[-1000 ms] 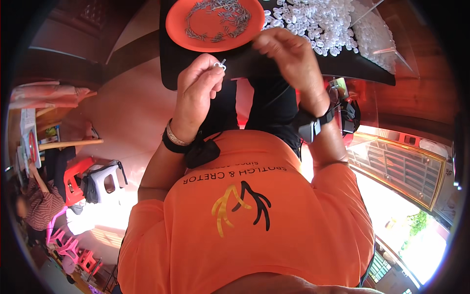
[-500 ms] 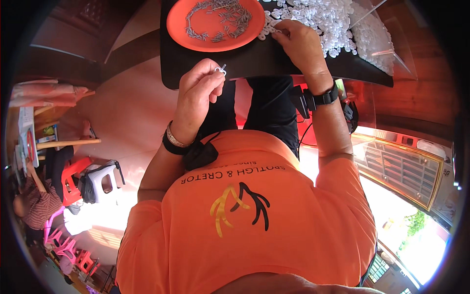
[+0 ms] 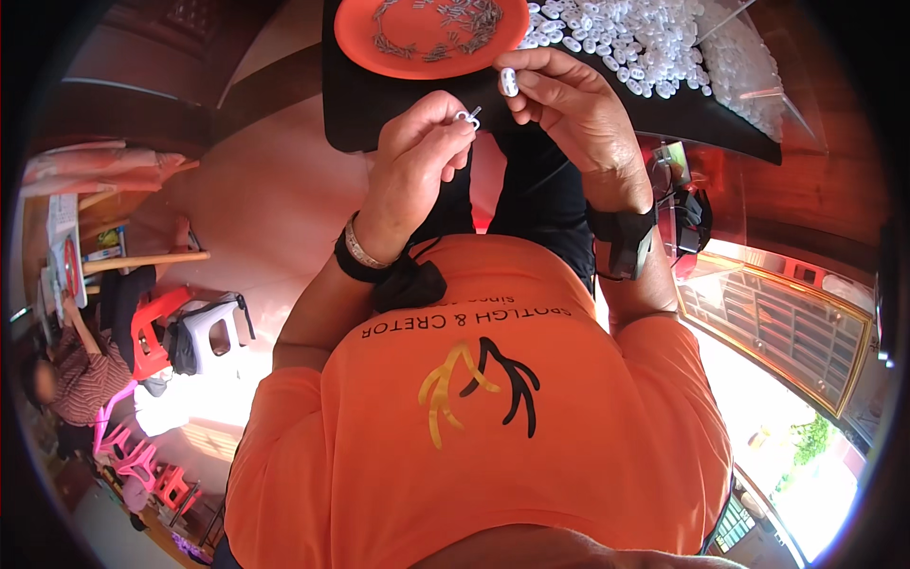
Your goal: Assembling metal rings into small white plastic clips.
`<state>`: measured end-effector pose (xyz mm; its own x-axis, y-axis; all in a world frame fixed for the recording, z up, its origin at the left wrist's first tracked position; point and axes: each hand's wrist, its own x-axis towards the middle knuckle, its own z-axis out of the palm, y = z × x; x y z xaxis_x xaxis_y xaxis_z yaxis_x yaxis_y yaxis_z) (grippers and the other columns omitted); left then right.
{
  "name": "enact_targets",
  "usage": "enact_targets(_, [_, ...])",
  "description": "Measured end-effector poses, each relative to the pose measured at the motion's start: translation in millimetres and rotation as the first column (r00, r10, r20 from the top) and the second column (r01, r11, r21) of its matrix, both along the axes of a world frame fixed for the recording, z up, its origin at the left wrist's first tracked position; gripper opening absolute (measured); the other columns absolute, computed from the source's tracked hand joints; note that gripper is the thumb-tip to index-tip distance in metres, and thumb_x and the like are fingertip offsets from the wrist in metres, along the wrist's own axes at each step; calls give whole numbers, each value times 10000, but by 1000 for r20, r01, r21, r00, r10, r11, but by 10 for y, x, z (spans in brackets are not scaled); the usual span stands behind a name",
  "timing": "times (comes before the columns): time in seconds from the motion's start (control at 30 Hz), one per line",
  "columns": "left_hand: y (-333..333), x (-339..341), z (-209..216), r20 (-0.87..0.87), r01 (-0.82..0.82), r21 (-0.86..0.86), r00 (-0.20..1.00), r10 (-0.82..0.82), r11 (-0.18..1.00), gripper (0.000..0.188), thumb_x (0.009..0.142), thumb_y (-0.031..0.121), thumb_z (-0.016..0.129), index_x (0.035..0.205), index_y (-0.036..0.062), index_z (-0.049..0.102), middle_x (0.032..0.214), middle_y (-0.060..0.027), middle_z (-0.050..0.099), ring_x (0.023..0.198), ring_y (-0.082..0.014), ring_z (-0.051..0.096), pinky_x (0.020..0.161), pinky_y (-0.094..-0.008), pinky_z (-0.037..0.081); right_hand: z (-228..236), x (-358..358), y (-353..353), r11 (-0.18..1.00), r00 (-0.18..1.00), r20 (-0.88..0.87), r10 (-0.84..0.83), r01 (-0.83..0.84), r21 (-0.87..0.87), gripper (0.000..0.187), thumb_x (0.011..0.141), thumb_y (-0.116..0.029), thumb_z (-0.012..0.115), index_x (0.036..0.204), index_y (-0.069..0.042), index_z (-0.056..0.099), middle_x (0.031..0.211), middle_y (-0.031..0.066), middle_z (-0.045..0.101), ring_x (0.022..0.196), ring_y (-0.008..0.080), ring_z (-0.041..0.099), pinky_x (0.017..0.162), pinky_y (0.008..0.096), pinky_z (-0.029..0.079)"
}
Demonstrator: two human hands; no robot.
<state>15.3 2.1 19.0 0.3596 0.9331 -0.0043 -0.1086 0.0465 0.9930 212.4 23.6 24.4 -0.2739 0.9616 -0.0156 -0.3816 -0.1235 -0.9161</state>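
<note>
Above the near edge of the black table (image 3: 365, 119), my left hand (image 3: 412, 166) pinches a small white plastic piece (image 3: 463, 118) with looped ends; a thin grey metal pin (image 3: 476, 111) sticks up from it. My right hand (image 3: 583, 119) holds a white oval plastic link (image 3: 509, 83) with dark openings between thumb and fingers. The two pieces are close but apart. Beyond my hands an orange plate (image 3: 355, 43) bears many short grey pins (image 3: 474, 21). To its right, a heap of white oval links (image 3: 635, 38) spreads over the table.
A clear plastic bag (image 3: 744, 81) full of white pieces lies at the table's right end. On the left, a person in a striped top (image 3: 90, 389) sits near a red stool (image 3: 152, 332) and a white stool (image 3: 213, 327). A glass-fronted frame (image 3: 777, 332) stands at right.
My right hand has come back from the heap toward my left hand, bringing a white oval link. My left hand has moved slightly right and farther away, still pinching its piece.
</note>
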Motion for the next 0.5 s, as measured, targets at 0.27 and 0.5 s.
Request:
enact_targets(0.27, [-37, -14, 16, 9, -17, -28, 1000, 17, 999, 170, 869, 173, 520, 777, 31, 516, 625, 15, 470, 557, -47, 403, 495, -203, 327, 15, -145, -67, 998, 988, 154, 28, -35, 43, 198, 901, -65, 560, 1075, -15, 641, 876, 20, 638, 762, 84, 580, 706, 220, 479])
enact_targets(0.5, [-31, -53, -38, 27, -13, -42, 1000, 14, 999, 170, 857, 155, 521, 741, 32, 502, 609, 22, 436, 558, -46, 378, 487, -215, 287, 60, -197, -118, 978, 925, 381, -13, -68, 197, 178, 889, -52, 590, 1047, -22, 666, 847, 3, 643, 748, 57, 553, 713, 200, 459])
